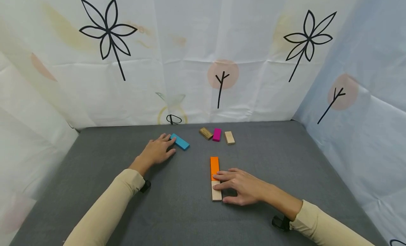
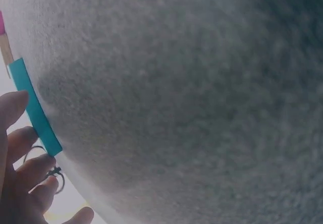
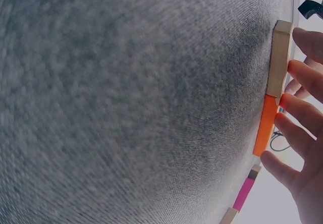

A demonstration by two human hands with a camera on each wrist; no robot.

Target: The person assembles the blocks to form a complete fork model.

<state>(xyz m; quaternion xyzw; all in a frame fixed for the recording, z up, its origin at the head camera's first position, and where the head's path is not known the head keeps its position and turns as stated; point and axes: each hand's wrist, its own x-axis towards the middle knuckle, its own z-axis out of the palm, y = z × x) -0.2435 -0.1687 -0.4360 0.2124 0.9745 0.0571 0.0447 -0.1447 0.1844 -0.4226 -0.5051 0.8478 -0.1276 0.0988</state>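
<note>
A blue block (image 1: 180,142) lies slantwise on the grey tabletop. At its left end my left hand (image 1: 157,151) has its fingertips, with the thumb apart and below. In the left wrist view the fingers (image 2: 35,171) overlap the edge of this turquoise-looking block (image 2: 34,108). An orange block (image 1: 214,165) and a light wooden block (image 1: 216,195) lie end to end in one line. My right hand (image 1: 242,186) rests fingertips on both, near their joint. Its thumb lies beside the wooden block, and the fingers (image 3: 300,110) look fairly straight in the right wrist view.
Farther back lie a brown streaked block (image 1: 206,133), a magenta block (image 1: 217,135) and another light wooden block (image 1: 229,137). A white printed cloth (image 1: 190,48) hangs behind the grey tabletop (image 1: 269,143) and along both sides.
</note>
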